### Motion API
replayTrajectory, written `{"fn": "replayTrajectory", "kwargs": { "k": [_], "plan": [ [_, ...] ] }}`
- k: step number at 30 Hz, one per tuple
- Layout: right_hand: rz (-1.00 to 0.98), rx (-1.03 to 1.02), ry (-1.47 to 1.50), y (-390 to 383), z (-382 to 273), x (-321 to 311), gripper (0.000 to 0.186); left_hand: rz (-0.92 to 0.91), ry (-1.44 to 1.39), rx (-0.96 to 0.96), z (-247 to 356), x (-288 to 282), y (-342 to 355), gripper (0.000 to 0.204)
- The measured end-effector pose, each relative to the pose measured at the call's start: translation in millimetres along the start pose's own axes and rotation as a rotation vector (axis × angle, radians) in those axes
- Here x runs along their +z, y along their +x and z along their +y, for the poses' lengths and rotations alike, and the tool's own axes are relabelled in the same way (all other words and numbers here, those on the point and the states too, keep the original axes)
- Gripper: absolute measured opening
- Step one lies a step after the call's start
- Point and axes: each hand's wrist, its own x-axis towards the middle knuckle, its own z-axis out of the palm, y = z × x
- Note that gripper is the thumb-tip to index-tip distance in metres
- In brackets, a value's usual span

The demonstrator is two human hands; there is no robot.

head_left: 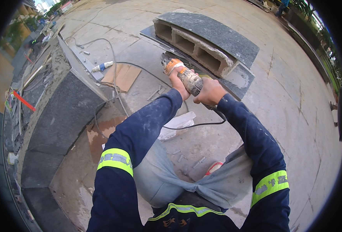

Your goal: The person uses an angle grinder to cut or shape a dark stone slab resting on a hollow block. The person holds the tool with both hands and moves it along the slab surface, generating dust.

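One orange-and-grey angle grinder (192,81) is clamped in the grip of two bare hands, left hand (179,82) near its head and right hand (211,92) at its rear, beside dark slabs (214,35) sandwiching a hollow concrete block (196,50) on pavement (286,108).

The grinder (191,79), pale and grimy with an orange collar, is held aslant, dark head pointing away to the left, just beside the near long edge of a dark stone slab (239,80), dust-whitened at 1 end.
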Motion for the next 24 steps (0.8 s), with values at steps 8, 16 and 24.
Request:
{"fn": "replayTrajectory", "kwargs": {
  "k": [8, 16, 24],
  "plan": [
    [0.023, 0.023, 0.004, -2, -4, -4, 0.056, -0.003, -0.009, -0.007, -1, 3, -1, 0.052],
    [0.002, 0.043, 0.023, 1, 1, -4, 0.058, 0.003, -0.002, -0.006, -4, 5, 0, 0.052],
    [-0.073, 0.068, 0.035, 13, -2, -8, 0.06, 0.007, 0.024, -0.032, 5, 3, 11, 0.052]
  ]
}}
